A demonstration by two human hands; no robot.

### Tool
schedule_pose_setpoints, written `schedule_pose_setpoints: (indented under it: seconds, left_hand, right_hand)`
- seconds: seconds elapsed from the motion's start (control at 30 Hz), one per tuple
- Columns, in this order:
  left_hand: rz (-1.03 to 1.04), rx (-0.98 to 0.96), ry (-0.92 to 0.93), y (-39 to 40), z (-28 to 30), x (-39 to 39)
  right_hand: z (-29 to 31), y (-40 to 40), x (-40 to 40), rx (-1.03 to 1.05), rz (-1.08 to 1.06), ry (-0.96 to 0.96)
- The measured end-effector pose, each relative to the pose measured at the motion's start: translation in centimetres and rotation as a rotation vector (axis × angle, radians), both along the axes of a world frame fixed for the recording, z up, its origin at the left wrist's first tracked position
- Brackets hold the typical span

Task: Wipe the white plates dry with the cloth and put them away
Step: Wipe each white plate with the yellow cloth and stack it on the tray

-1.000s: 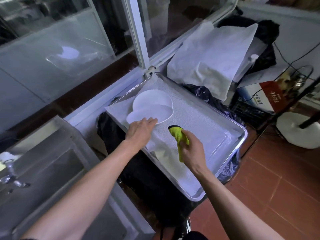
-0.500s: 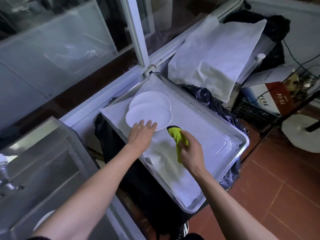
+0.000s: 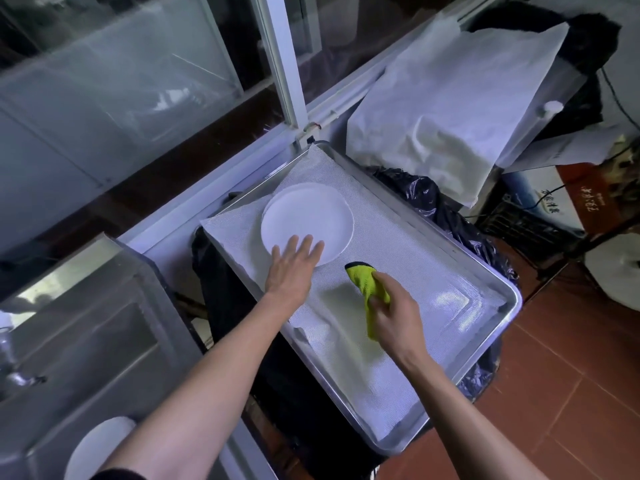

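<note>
Two white plates (image 3: 306, 216) lie stacked at the far left of a metal tray (image 3: 509, 306) lined with white mesh. My left hand (image 3: 292, 268) lies flat with straight fingers on the near edge of the top plate. To its right, my right hand (image 3: 393, 318) grips a yellow-green cloth (image 3: 365, 284) just above the mesh liner, apart from the plates. Another white plate (image 3: 95, 448) shows partly at the bottom left, inside the steel sink, half hidden by my left arm.
The tray rests on a bin lined with a black bag (image 3: 436, 202). A steel sink (image 3: 79, 344) is at the left, a window frame (image 3: 277, 60) behind. White sheets (image 3: 450, 98), a carton (image 3: 550, 199) and cables crowd the right. Red tile floor (image 3: 571, 393) lies at the lower right.
My left hand pushed the top plate away until it sits squarely over the lower one. My right hand with the cloth stayed in place beside it.
</note>
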State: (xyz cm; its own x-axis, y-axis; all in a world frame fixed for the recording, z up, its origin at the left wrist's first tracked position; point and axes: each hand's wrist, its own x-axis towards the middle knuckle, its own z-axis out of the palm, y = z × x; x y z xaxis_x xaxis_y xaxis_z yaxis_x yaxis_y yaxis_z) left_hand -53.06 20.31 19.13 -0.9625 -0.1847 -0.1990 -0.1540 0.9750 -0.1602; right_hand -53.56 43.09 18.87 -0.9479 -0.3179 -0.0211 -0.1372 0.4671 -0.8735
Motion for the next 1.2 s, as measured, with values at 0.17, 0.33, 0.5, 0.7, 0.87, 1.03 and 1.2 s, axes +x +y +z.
schedule_pose_setpoints:
  seconds: [0.17, 0.33, 0.5, 0.7, 0.87, 1.03, 1.2]
  left_hand:
    - [0.011, 0.007, -0.031, -0.5, -1.3, -1.0]
    - [0.049, 0.059, -0.132, -1.2, -2.5, -1.2]
    - [0.035, 0.052, -0.102, -1.0, -1.4, -1.2]
    - [0.046, 0.097, -0.032, -0.5, -0.7, 1.4]
    - [0.015, 0.070, 0.016, -0.5, 0.3, 5.6]
    - [0.048, 0.132, 0.102, -1.6, 1.3, 11.4]
    - [0.199, 0.182, 0.150, -4.2, 1.4, 18.5]
  right_hand:
    - [-0.1, 0.1, -0.2, -0.008, 0.001, -0.003]
    - [-0.7, 0.1, -0.2, 0.006, 0.016, -0.021]
    - [-0.5, -0.4, -0.3, 0.015, 0.014, 0.002]
    - [0.1, -0.9, -0.4, 0.062, 0.060, 0.050]
    - [1.3, -2.4, 0.5, 0.041, 0.107, 0.093]
    - [3.7, -5.5, 3.7, -0.015, 0.205, 0.123]
    - [4.9, -10.4, 7.9, 0.015, 0.346, 0.161]
